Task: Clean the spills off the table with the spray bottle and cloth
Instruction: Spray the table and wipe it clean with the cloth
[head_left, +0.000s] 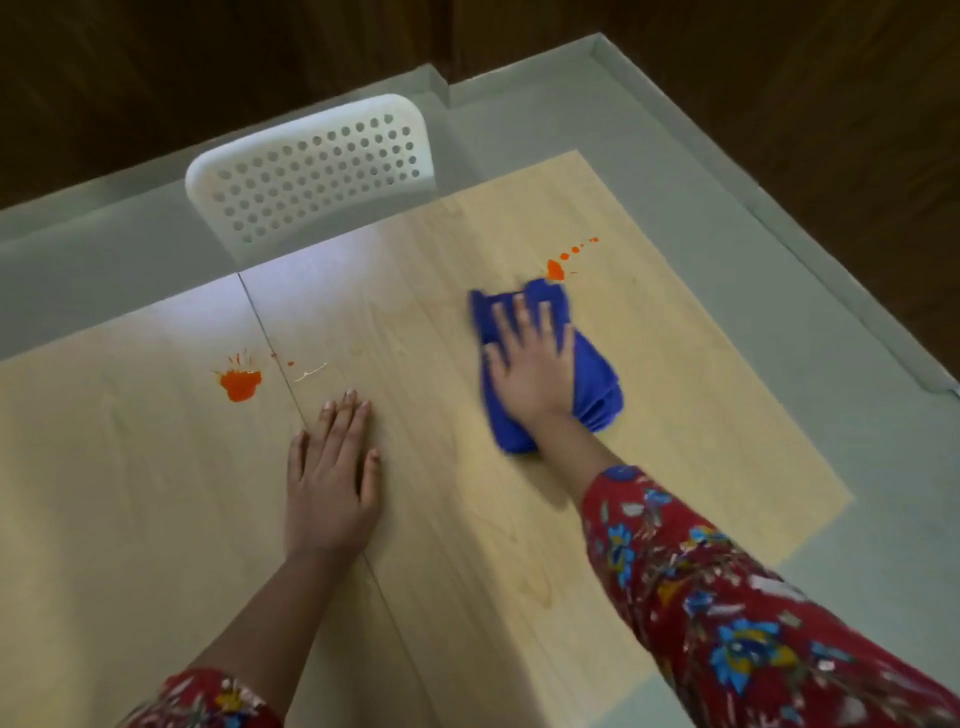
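Note:
A blue cloth (597, 384) lies bunched on the light wooden table (156, 493). My right hand (530, 364) presses flat on it with fingers spread and straight. Just beyond the cloth's far edge is an orange spill (555, 270), with a trail of small drops (576, 249) running to the far right. A second orange splat (239, 383) lies on the left part of the table, with tiny specks (283, 360) beside it. My left hand (332, 478) rests flat on the table near the seam, a short way right of that splat. No spray bottle is in view.
A white perforated chair (311, 171) stands at the table's far edge. A seam (270, 343) runs between two tabletops. Grey floor (779, 322) lies to the right and behind, bordered by a dark wooden wall.

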